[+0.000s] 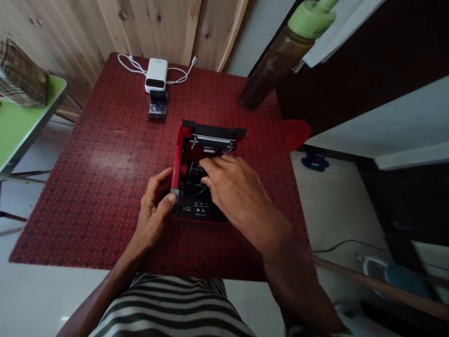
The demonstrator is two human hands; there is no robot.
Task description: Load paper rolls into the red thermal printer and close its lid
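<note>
A red and black device with its lid raised stands on the red patterned table. My left hand grips the device's left front corner, thumb on top and fingers along the side wall. Inside the open compartment, my right hand has thumb and fingers closed at a small black part. Thin wires show just below that part. Buttons and printed labels line the black front panel. The fingertips of my right hand are partly hidden.
Behind lie a white power bank with a cable and a small black item. A brown bottle with a green cap stands at the back right. To the left is a green table holding a plaid bag.
</note>
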